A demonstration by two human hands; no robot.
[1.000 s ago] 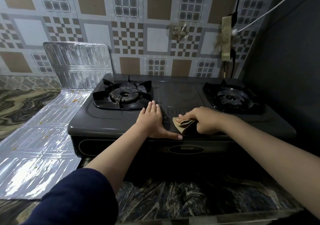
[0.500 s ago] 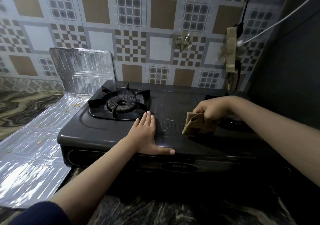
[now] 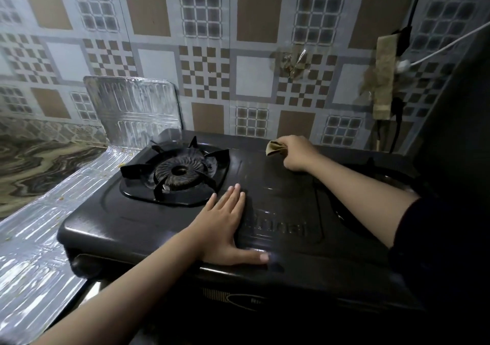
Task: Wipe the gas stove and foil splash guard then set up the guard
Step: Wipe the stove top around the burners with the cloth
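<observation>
Stove: the black two-burner gas stove (image 3: 164, 228) sat on the worktop (image 3: 34, 167) against the tiled wall, its front panel facing the camera at the bottom of the view.
Left burner: the left burner (image 3: 178, 173) with its black pan support lay on the near-left part of the stove top, just beyond the left hand.
Right burner: the right burner (image 3: 392, 177) showed only in part, in shadow behind the right forearm.
Left hand: the left hand (image 3: 225, 228) lay flat on the stove top near its front edge, fingers straight and close together pointing toward the wall, thumb stretched out to the right along the edge; it held nothing.
Right hand: the right hand (image 3: 297, 153) was at the far middle of the stove top, close to the back edge, fingers curled round the cloth.
Cloth: the tan cloth (image 3: 274, 149) was bunched in the right hand, poking out on its left side and touching the stove surface.
Splash guard: the foil splash guard (image 3: 39, 228) lay mostly flat on the worktop left of the stove, touching its left side; its far panel (image 3: 135, 111) stood upright against the wall behind the stove's back-left corner. Small yellowish crumbs dotted the flat part.
Wall: patterned brown and grey tiles (image 3: 259, 16), with a white cable (image 3: 445, 45) crossing at upper right.
Hands apart: the two hands were well apart, the left near, the right far.
</observation>
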